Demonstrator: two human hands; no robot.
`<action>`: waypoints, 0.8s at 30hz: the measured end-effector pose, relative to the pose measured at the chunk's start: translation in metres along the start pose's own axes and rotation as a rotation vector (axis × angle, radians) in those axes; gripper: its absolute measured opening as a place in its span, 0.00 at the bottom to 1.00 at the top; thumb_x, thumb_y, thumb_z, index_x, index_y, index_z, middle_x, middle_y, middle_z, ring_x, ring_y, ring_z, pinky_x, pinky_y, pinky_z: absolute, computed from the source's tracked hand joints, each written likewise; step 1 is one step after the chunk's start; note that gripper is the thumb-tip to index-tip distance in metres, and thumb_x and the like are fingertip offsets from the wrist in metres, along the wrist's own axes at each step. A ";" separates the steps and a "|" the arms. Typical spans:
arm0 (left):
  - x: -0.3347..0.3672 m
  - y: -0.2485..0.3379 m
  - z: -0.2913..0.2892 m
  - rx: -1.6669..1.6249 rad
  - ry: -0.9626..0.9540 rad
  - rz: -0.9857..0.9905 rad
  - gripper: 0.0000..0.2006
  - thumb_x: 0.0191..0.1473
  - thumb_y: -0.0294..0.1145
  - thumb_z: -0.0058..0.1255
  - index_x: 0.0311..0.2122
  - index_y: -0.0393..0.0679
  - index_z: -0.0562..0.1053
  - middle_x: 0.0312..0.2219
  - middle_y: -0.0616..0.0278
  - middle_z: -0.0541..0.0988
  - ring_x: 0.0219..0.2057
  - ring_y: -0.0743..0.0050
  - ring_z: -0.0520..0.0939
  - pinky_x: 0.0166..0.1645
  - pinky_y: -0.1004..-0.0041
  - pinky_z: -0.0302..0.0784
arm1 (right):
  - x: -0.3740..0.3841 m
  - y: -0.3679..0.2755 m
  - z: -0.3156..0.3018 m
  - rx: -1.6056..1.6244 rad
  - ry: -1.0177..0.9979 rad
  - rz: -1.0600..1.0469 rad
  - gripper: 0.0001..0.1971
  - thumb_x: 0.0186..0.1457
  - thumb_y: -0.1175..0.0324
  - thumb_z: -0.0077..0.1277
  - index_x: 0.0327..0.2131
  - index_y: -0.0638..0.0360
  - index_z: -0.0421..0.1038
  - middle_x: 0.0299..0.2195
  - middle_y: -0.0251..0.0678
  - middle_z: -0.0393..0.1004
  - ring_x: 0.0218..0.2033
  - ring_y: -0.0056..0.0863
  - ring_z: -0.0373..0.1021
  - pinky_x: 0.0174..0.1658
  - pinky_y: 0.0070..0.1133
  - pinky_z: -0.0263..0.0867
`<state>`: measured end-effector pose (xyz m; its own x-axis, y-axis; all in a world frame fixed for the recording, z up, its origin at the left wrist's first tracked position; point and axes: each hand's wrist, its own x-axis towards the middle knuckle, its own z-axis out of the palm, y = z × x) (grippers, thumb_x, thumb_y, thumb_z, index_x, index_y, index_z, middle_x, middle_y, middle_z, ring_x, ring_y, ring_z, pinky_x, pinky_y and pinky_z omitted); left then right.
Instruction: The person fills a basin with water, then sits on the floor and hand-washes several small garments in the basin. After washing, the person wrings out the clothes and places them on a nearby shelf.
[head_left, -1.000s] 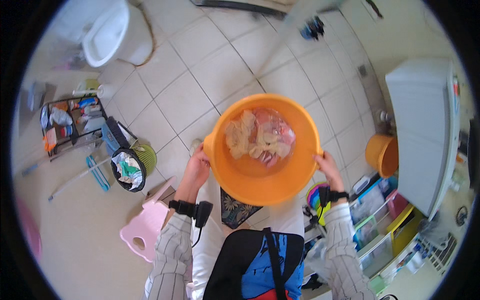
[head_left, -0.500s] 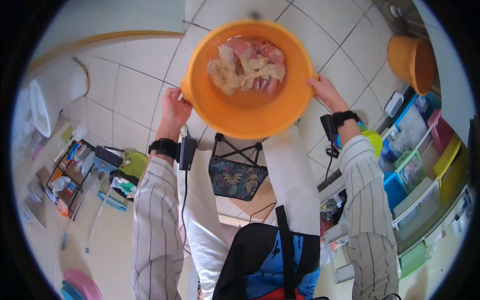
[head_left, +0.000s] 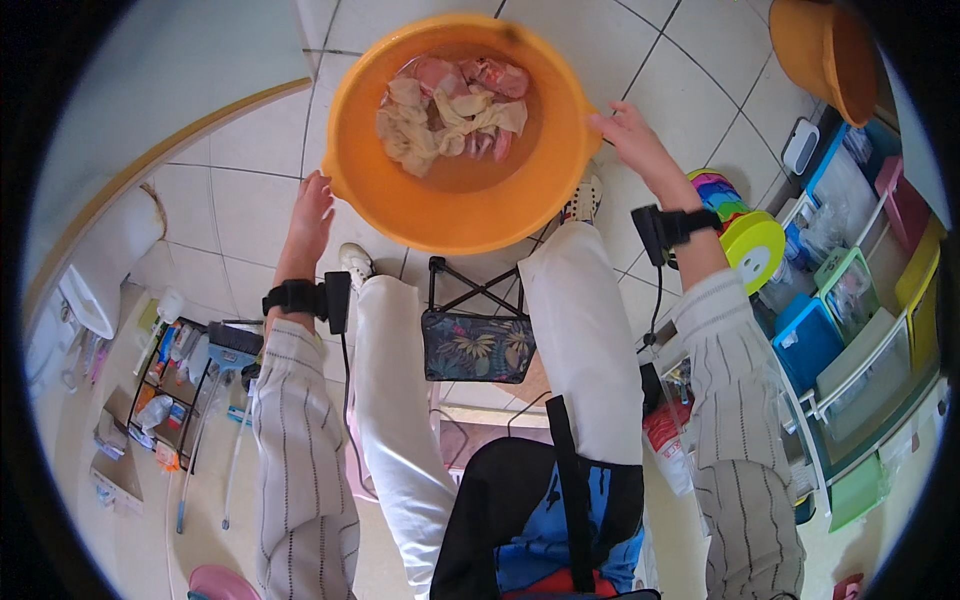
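A large orange basin stands on the tiles in front of me, with shallow cloudy water in it. Wet cream cloth and pink cloth lie bunched in the water. My left hand is beside the basin's left handle, fingers loosely stretched and not wrapped around it. At the right handle, my right hand has its fingers apart, the tips close to or touching the rim. Between my knees is a folding stool with dark floral fabric.
Another orange tub is at the far right. Stacked coloured stools and shelves of plastic boxes line the right side. To the left are a toilet, a wire rack and a broom.
Both hands have loosened from the basin's handles and their fingers have opened. In the picture the basin sits higher and further left, and my shoes show beside it.
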<state>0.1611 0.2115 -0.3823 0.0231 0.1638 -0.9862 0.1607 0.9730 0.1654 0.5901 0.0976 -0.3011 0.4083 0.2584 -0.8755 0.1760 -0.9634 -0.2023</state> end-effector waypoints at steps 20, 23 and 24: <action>-0.189 0.037 -0.166 0.287 -0.026 0.310 0.13 0.60 0.30 0.40 0.48 0.39 0.67 0.41 0.59 0.74 0.43 0.69 0.75 0.53 0.71 0.67 | -0.197 0.093 -0.174 -0.165 0.391 -0.106 0.15 0.62 0.64 0.43 0.49 0.61 0.64 0.44 0.35 0.69 0.46 0.22 0.66 0.51 0.18 0.60; -0.173 -0.004 -0.224 0.240 -0.033 0.305 0.14 0.60 0.32 0.40 0.49 0.40 0.66 0.44 0.60 0.72 0.46 0.70 0.74 0.55 0.70 0.65 | -0.189 0.132 -0.185 -0.239 0.373 -0.056 0.16 0.62 0.61 0.41 0.47 0.60 0.65 0.43 0.35 0.70 0.44 0.22 0.67 0.49 0.18 0.61; -0.166 -0.017 -0.241 0.228 -0.041 0.299 0.14 0.60 0.32 0.40 0.50 0.40 0.66 0.45 0.61 0.72 0.46 0.70 0.73 0.55 0.70 0.65 | -0.185 0.140 -0.185 -0.244 0.370 -0.025 0.16 0.63 0.60 0.41 0.47 0.60 0.66 0.42 0.35 0.70 0.44 0.22 0.67 0.49 0.19 0.62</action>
<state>-0.0830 0.2065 -0.2203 0.1411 0.4242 -0.8945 0.3562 0.8213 0.4456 0.7050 -0.0719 -0.0860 0.6868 0.3328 -0.6462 0.3780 -0.9229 -0.0735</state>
